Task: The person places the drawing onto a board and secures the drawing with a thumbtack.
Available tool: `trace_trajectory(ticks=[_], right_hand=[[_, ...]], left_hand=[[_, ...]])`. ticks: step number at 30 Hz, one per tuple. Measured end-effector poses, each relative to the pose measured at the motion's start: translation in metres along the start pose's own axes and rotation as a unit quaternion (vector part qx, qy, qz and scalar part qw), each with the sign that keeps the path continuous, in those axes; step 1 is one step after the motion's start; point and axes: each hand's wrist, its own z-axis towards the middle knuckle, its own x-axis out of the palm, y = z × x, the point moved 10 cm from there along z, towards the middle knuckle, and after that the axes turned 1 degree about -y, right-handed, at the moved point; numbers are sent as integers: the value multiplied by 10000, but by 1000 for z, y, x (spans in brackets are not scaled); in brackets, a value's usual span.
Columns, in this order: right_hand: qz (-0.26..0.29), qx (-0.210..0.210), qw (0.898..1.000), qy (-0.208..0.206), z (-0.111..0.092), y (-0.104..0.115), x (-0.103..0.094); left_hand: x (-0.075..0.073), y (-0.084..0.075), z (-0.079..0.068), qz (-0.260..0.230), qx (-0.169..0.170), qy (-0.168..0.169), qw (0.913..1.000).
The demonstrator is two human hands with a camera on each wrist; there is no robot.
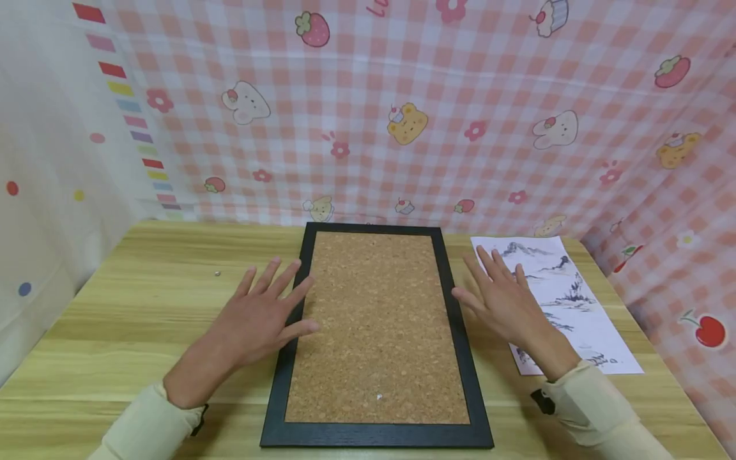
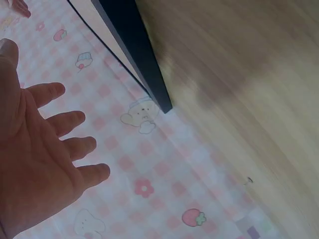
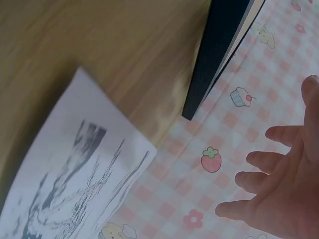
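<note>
A cork board (image 1: pixel 374 319) in a black frame (image 1: pixel 376 436) lies flat on the wooden table. My left hand (image 1: pixel 253 322) is held over its left edge, fingers spread and holding nothing. Over the table just right of the frame is my right hand (image 1: pixel 506 303), also spread, with nothing in it; it hides part of a sheet of paper (image 1: pixel 598 332) printed with an ink landscape. In the left wrist view the left palm (image 2: pixel 45 154) shows bare, and so does the right palm (image 3: pixel 284 194) in the right wrist view.
A tiny metal piece, perhaps a thumbtack (image 1: pixel 217 273), lies on the table (image 1: pixel 144 313) left of the board. Near the board's lower edge sits a small whitish speck (image 1: pixel 379 397). A pink checked cloth (image 1: pixel 368 128) hangs behind the table and on its right side.
</note>
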Motion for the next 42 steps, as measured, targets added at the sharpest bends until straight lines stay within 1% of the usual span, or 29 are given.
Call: trace_trajectory(ticks=[7, 10, 16, 20, 23, 29, 33, 38, 40, 42], right_hand=[[-77, 56, 9999, -97, -1, -10, -10], [-45, 122, 9999, -80, -1, -16, -14], [57, 286, 9995, -128, -3, -30, -22], [29, 346, 9993, -148, -4, -38, -26], [21, 404, 9991, -159, -4, -44, -28], [-42, 485, 9986, -208, -3, -56, -34], [-89, 523, 9984, -208, -3, -67, -38], [-162, 512, 9981, -318, -5, -83, -44], [-252, 452, 9977, -435, -5, -87, -47], [-346, 412, 9972, -527, -5, -91, -51]], left_hand=[[-1, -17, 6, 310, 305, -11, 9991], [-4, -25, 8, 311, 437, -56, 9985], [-9, -36, 10, 361, 691, -250, 9966], [-8, -43, 12, 299, 797, -251, 9961], [-8, -51, 17, 320, 918, -242, 9950], [-8, -79, 28, 409, 1342, -173, 9900], [-4, -100, 34, 550, 1632, -25, 9851], [0, -124, 40, 977, 2000, 37, 9749], [1, -132, 42, 1165, 2108, 5, 9706], [1, -138, 46, 1256, 2168, 24, 9681]])
